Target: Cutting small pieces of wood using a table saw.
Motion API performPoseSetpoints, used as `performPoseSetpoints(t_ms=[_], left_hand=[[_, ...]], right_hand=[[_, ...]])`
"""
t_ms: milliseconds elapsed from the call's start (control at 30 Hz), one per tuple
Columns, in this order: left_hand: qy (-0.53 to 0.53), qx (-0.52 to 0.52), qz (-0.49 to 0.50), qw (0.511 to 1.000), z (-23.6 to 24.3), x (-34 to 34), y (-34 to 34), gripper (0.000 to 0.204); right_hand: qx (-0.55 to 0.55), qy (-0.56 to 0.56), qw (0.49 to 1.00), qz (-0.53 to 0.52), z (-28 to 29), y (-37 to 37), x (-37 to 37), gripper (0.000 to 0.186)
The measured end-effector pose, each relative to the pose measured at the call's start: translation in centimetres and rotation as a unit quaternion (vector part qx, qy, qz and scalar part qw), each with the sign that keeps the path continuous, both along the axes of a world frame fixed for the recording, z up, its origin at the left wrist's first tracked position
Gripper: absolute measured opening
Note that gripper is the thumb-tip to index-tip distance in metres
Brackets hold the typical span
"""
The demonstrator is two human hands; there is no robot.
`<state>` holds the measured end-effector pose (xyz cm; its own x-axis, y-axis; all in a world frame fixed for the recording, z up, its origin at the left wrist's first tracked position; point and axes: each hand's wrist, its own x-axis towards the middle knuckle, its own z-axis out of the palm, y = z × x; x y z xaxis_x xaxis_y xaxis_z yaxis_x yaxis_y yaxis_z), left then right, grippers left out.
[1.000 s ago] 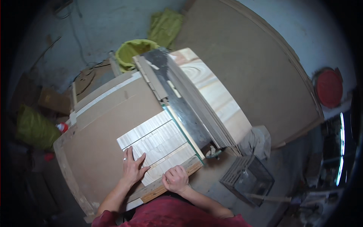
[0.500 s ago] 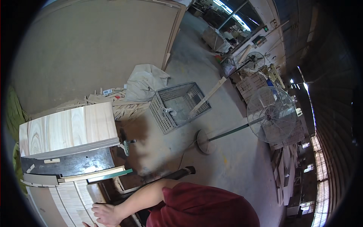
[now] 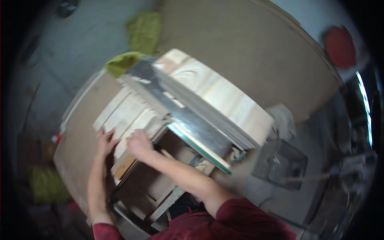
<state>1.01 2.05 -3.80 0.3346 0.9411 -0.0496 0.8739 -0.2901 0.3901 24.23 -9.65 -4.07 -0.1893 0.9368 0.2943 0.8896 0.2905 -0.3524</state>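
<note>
Pale wooden boards [image 3: 125, 113] lie side by side on a brown work surface [image 3: 74, 148] in front of me. My left hand [image 3: 105, 143] rests at their near left edge, thumb and fingers apart. Just right of it, my right hand [image 3: 139, 145] is curled down at the boards' near part. Its fingertips are hidden and blurred, so what they hold, if anything, cannot be made out. Beside the boards runs a wooden strip with a green edge [image 3: 204, 151]. Beyond it a stack of wide pale planks [image 3: 218, 94] sits on a dark metal plate [image 3: 188, 116].
An open frame with dark gaps [image 3: 160, 180] is below my right forearm. A large brown sheet [image 3: 240, 44] spans the back. A grey plastic crate [image 3: 280, 164] stands on the floor at right. Yellow-green cloth [image 3: 144, 32] lies at the far left of the planks.
The view has swung left, bringing the boards nearer the middle and the crate to the right. My left forearm and hand have come fully into sight. My right hand stays at the boards.
</note>
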Motion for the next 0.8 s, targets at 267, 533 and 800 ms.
performPoseSetpoints(t_ms=[267,533,800], left_hand=[[-0.016,0.046,-0.032,0.998,2.0,2.4,-9.8,0.071],[-0.073,0.020,-0.039,0.996,4.4,7.9,-25.6,0.086],[-0.056,0.019,-0.073,0.996,5.0,12.5,-38.1,0.072]], right_hand=[[0.059,0.090,0.994,-0.020,3.1,-9.7,2.7,0.018],[0.081,0.096,0.992,-0.030,4.6,-25.3,8.4,0.017],[0.064,0.117,0.991,-0.017,5.0,-36.8,12.6,0.017]])
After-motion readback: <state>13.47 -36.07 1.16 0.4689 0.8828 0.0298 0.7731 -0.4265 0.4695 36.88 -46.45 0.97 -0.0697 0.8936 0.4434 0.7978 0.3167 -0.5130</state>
